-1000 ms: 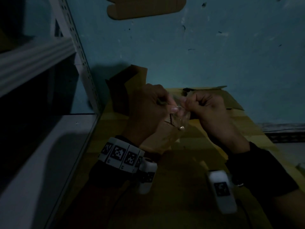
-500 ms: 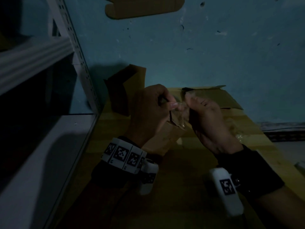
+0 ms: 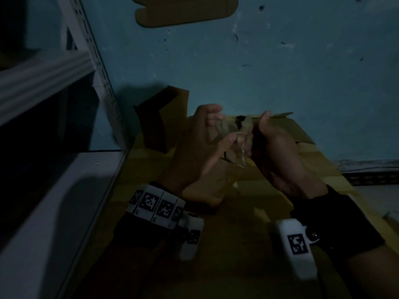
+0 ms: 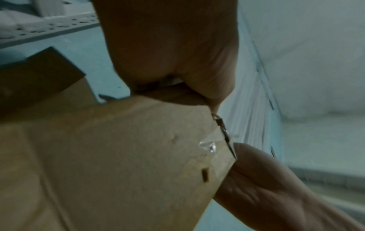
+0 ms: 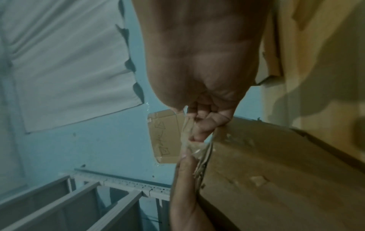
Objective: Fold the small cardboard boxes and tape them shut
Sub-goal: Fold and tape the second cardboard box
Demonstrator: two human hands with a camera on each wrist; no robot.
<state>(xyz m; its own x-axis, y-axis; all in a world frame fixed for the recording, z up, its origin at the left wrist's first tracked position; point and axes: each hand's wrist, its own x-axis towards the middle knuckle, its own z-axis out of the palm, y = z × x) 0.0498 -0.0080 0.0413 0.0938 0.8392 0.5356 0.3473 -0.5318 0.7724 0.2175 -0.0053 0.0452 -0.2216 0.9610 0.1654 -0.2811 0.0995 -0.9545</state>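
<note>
A small brown cardboard box [image 3: 207, 184] stands on the yellow table, under my left hand [image 3: 222, 126]. That hand pinches a thin metal blade [image 4: 225, 134], which points down beside the box's upper corner [image 4: 207, 125]. A strip of clear tape [image 3: 239, 147] runs from the box corner up to my right hand [image 3: 259, 126], whose fingers [image 5: 197, 128] pinch its crumpled end [image 5: 189, 140]. My left thumb [image 5: 184, 168] touches the tape from below. The two hands are close together above the box. The room is dim and the tape's full extent is hard to see.
A grey metal shelf unit [image 3: 64, 190] lines the left side. An open cardboard box [image 3: 157, 126] stands at the back left, and flattened cardboard [image 3: 287, 130] lies against the blue wall. A cardboard piece [image 3: 185, 11] is stuck high on the wall. Table edge [image 3: 356, 190] runs on the right.
Both hands have risen a little above the box. The right hand has turned upright and drawn the tape up. The left hand's fingers have spread upward.
</note>
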